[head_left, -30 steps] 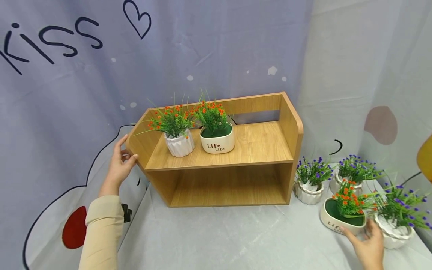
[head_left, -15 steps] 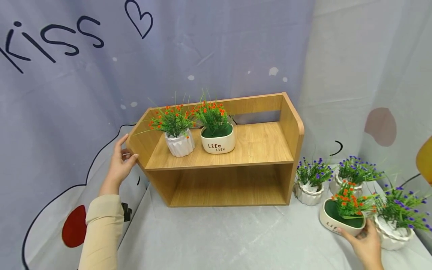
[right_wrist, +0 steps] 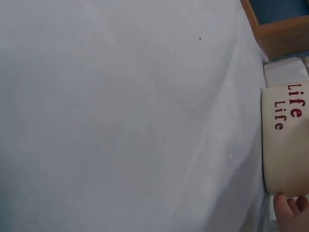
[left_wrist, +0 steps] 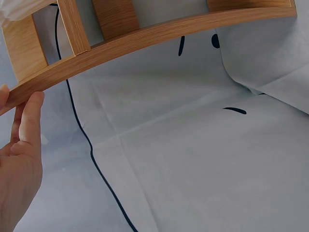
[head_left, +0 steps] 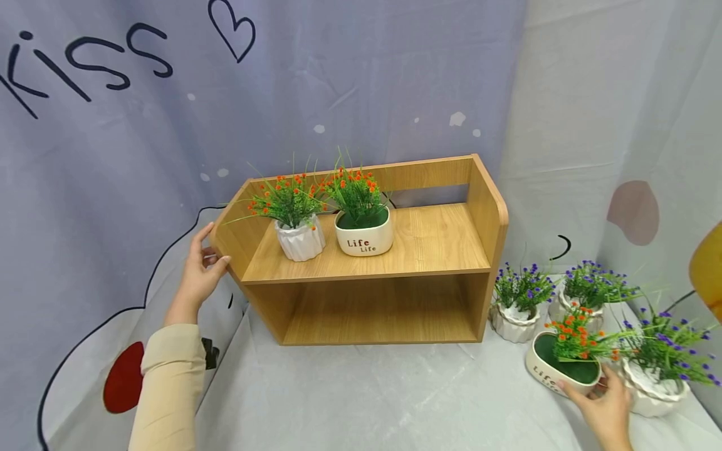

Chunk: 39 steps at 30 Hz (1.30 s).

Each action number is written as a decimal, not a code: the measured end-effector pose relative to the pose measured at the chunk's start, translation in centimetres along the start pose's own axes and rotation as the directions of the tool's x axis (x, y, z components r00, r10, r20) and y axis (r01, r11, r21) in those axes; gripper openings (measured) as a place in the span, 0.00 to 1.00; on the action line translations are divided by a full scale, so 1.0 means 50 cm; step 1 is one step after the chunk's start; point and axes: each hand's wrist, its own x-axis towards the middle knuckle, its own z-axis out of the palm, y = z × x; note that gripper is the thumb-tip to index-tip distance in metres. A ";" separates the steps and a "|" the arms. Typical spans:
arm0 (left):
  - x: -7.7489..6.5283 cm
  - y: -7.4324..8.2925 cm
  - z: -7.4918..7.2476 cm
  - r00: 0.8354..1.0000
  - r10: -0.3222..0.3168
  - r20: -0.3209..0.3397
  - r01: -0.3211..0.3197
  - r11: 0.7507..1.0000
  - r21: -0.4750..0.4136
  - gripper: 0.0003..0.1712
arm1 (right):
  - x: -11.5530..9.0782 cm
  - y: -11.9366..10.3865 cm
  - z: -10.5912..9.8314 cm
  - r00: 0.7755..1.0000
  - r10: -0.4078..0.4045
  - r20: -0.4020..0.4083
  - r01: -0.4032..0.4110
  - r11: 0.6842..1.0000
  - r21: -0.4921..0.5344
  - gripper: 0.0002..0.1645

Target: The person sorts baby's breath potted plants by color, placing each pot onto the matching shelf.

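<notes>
Two orange-flowered pots noted on upper shelf: ribbed white pot [head_left: 301, 240] beside cream "Life" pot [head_left: 363, 236], touching. Three purple-flowered white pots [head_left: 514, 313] grouped on grey cloth [head_left: 366, 394]. Printed backdrop [head_left: 113, 125] hung behind.

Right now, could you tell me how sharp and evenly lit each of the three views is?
Head view: soft, even light, weak shadows, the shelf sharp, with its edges bowed by the wide lens. Left wrist view: sharp, the shelf edge curved by distortion, the left hand at the frame edge. Right wrist view: mostly plain cloth, slightly hazy; the Life pot is cut off.
</notes>
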 end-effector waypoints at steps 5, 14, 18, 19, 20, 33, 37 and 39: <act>0.000 0.003 0.000 1.000 -0.005 0.003 0.005 1.000 0.014 0.42 | -0.001 -0.002 0.014 1.000 0.031 0.006 -0.031 0.992 0.122 0.47; -0.001 0.003 0.001 1.000 0.005 0.007 -0.005 1.000 0.014 0.42 | -0.005 0.000 0.020 0.996 0.082 -0.019 -0.080 0.992 0.098 0.50; -0.002 0.001 0.001 1.000 0.012 0.002 -0.012 1.000 0.007 0.41 | -0.004 0.003 0.016 0.999 0.033 0.003 -0.033 0.998 0.044 0.48; -0.002 0.001 0.001 1.000 0.012 0.001 -0.012 1.000 0.005 0.41 | -0.004 0.003 0.015 1.000 0.021 0.005 -0.022 0.999 0.031 0.48; -0.002 0.001 0.001 1.000 0.013 0.000 -0.013 1.000 0.005 0.41 | -0.005 0.003 0.015 1.000 0.015 0.004 -0.015 1.000 0.018 0.47; -0.002 0.004 -0.001 1.000 0.003 0.011 -0.003 1.000 -0.006 0.42 | -0.020 -0.008 0.007 0.998 0.056 -0.004 -0.056 0.998 0.000 0.47; -0.001 0.003 -0.001 1.000 0.001 0.006 -0.001 1.000 -0.013 0.42 | -0.021 -0.023 -0.004 0.996 0.069 0.048 -0.068 0.997 -0.020 0.51; -0.001 0.002 -0.001 1.000 0.002 0.004 -0.002 1.000 -0.013 0.42 | -0.022 -0.030 -0.010 0.995 0.069 0.076 -0.068 0.998 -0.020 0.53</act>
